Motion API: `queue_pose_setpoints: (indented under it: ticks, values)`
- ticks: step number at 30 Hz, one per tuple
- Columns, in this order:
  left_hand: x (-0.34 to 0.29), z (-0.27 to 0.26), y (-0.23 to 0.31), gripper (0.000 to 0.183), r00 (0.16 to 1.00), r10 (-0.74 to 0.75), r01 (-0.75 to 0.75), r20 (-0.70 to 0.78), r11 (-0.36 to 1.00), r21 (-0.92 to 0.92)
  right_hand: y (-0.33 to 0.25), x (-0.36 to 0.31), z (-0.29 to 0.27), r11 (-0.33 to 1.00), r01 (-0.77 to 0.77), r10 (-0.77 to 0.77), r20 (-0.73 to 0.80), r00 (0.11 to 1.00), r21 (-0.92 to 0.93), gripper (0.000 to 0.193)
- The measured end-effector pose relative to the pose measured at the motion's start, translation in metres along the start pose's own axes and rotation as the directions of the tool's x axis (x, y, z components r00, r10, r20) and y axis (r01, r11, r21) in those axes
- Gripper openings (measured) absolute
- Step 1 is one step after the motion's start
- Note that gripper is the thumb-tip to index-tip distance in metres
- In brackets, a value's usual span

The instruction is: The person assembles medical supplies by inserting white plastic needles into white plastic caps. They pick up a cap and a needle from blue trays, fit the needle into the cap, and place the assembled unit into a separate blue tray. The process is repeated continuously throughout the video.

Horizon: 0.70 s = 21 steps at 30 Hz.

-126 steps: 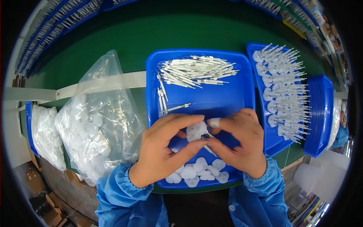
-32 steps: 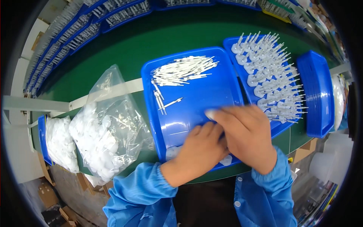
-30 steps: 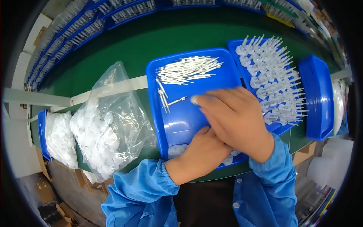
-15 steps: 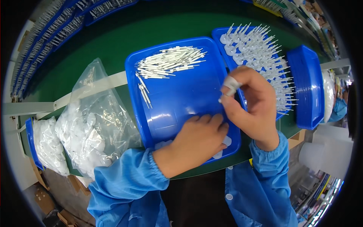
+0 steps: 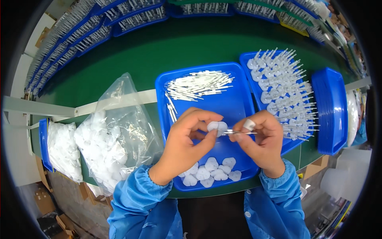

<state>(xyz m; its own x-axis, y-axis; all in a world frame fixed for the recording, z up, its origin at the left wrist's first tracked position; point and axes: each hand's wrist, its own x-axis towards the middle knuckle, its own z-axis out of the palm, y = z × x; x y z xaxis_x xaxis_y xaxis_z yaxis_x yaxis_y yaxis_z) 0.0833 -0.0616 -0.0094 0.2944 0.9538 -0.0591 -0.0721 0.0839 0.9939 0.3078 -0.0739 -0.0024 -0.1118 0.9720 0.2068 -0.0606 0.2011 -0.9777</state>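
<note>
Over the blue tray [image 5: 223,102], my left hand [image 5: 181,145] pinches a white lobed plastic piece [image 5: 217,126] between thumb and fingertips. My right hand [image 5: 262,139], with white tape around one finger, grips a slim silvery rod [image 5: 229,132] whose tip meets the piece's right side. Whether the tip is inserted or only touching, I cannot tell. More white lobed pieces [image 5: 203,173] lie loose along the tray's near side, below my hands. At its far side is a pile of thin white sticks [image 5: 199,84], with a few lying apart at the left.
To the right, another blue tray [image 5: 247,59] holds rows of lobed pieces with upright sticks [image 5: 284,95]. Beyond it are stacked blue trays [image 5: 330,111]. A clear bag of white pieces [image 5: 105,143] lies at left. Filled trays [image 5: 139,20] line the green table's [image 5: 191,44] far edge.
My left hand has risen from the near side of the tray and now holds a lobed piece. My right hand has come lower, bringing the rod against it. The view has shifted.
</note>
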Motion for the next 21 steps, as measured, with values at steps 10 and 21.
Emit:
queue_pose_setpoints:
  ticks: [10,21]
  values:
    - [-0.006,-0.025,-0.020,0.039,0.975,0.113,-0.127,-0.190,0.990,-0.061,0.019,0.026,0.029,0.743,0.294,-0.225,0.190,0.956,-0.601,0.026]
    - [-0.008,-0.030,-0.026,0.038,0.952,0.247,-0.208,-0.183,0.956,0.207,0.016,0.025,0.034,0.806,0.176,-0.100,0.163,0.981,-0.565,0.021]
